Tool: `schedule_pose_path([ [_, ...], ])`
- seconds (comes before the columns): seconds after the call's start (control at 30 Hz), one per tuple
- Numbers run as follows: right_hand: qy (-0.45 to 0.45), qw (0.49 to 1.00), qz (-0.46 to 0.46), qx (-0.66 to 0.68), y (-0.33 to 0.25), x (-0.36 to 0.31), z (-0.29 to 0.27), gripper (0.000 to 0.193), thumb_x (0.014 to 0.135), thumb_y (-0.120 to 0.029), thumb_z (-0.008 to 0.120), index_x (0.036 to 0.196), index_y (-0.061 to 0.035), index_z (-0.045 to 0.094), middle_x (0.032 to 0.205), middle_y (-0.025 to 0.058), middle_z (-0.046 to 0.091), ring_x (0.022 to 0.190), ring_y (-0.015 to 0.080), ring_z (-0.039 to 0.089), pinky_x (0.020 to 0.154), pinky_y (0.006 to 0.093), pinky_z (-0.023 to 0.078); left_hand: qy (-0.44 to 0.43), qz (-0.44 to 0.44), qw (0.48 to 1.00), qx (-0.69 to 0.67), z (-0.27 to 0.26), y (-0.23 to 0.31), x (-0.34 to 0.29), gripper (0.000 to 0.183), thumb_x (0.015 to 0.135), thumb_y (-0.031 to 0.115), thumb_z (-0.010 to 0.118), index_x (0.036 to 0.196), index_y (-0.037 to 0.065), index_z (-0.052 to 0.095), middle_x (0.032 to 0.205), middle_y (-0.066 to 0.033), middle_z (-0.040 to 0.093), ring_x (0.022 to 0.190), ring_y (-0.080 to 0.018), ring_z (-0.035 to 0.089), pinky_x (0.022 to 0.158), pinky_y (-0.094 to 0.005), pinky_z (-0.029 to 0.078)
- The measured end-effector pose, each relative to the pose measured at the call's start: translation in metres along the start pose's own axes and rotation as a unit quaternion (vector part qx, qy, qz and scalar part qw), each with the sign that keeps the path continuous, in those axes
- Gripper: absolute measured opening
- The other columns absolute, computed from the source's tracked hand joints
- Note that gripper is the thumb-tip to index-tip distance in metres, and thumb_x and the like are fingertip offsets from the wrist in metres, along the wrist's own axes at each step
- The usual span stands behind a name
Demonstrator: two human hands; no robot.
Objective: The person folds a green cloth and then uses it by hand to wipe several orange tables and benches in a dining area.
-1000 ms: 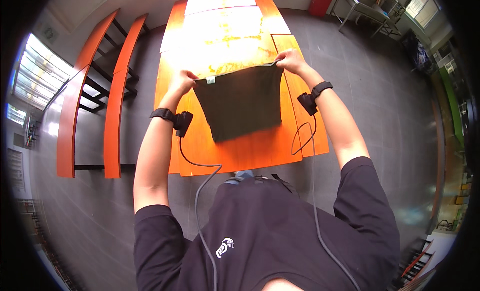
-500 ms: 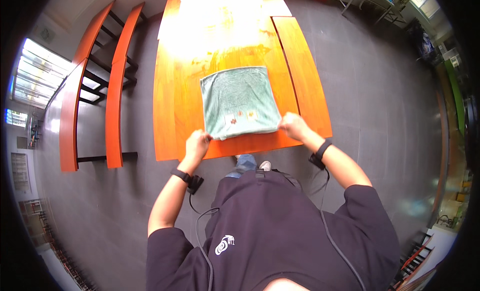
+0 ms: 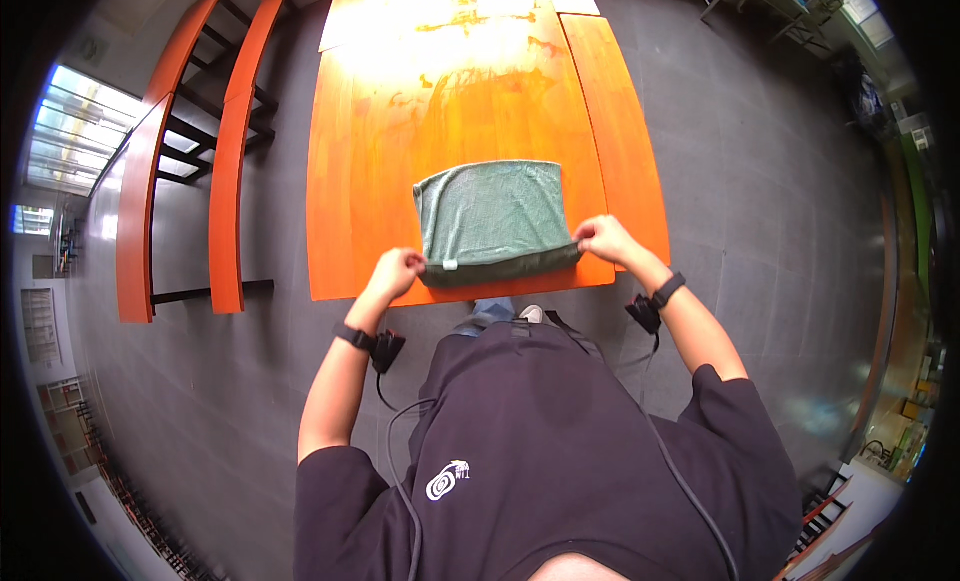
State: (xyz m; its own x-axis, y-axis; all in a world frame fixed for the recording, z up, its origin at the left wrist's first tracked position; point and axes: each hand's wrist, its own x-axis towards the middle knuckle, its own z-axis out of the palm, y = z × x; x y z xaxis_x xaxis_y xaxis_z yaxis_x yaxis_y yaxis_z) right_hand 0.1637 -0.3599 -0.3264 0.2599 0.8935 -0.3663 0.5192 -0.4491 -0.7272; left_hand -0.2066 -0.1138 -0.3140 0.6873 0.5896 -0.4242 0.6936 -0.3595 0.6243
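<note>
On my feed, the green cloth (image 3: 495, 211) lies mid-frame on the worktop (image 3: 365, 181), long axis left to right, right end slightly higher, dark edge facing frame bottom. Left hand (image 3: 398, 272) and right hand (image 3: 608, 241) each grip a lower corner.

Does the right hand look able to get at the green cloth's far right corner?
Probably yes: nothing visible blocks the way from the right hand to that corner, though it likely must first release the cloth.

The table (image 3: 370, 191) is cut off by the upper edge, its far surface lost in glare. The towel (image 3: 495, 211) is partly hidden behind its dark flap. The shirt (image 3: 560, 431) is cropped below.
</note>
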Motion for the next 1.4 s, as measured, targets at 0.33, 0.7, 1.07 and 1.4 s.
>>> schedule_pose_path([
  [0.33,0.207,0.974,0.091,0.013,0.005,0.143,0.001,0.022,0.078,-0.010,0.067,0.098,-0.0070,0.073,0.091,0.0131,0.073,0.086,0.0232,0.070,0.080,0.0343,0.054,0.158,-0.010,0.987,0.008,-0.009,-0.011,0.139,0.017,0.091,0.015,0.062,0.102,0.003,0.067,0.099,-0.0191,0.067,0.096,-0.0341,0.065,0.084,-0.0415,0.051],
  [0.7,0.312,0.950,0.009,-0.004,0.013,0.157,0.011,0.017,0.083,-0.001,0.061,0.097,-0.0025,0.069,0.090,0.0182,0.070,0.085,0.0296,0.068,0.077,0.0374,0.053,0.225,-0.023,0.972,0.057,0.003,0.003,0.143,0.013,0.097,0.014,0.052,0.107,0.008,0.056,0.108,-0.0158,0.060,0.093,-0.0393,0.063,0.079,-0.0479,0.051],
  [1.07,0.349,0.932,0.095,-0.002,-0.004,0.160,0.022,0.014,0.086,-0.006,0.060,0.095,-0.0096,0.070,0.101,0.0139,0.068,0.096,0.0336,0.064,0.082,0.0428,0.051,0.251,-0.086,0.963,0.056,0.012,0.012,0.153,0.013,0.097,0.009,0.048,0.109,0.006,0.052,0.112,-0.0180,0.055,0.089,-0.0418,0.063,0.077,-0.0500,0.051],
  [1.4,0.222,0.974,0.025,-0.022,0.004,0.156,0.001,0.036,0.074,-0.017,0.075,0.107,-0.0037,0.065,0.100,0.0161,0.068,0.100,0.0311,0.064,0.088,0.0380,0.051,0.220,0.050,0.973,0.058,-0.007,-0.003,0.157,0.034,0.079,0.022,0.075,0.100,0.002,0.059,0.094,-0.0165,0.063,0.083,-0.0350,0.062,0.080,-0.0426,0.051],
])
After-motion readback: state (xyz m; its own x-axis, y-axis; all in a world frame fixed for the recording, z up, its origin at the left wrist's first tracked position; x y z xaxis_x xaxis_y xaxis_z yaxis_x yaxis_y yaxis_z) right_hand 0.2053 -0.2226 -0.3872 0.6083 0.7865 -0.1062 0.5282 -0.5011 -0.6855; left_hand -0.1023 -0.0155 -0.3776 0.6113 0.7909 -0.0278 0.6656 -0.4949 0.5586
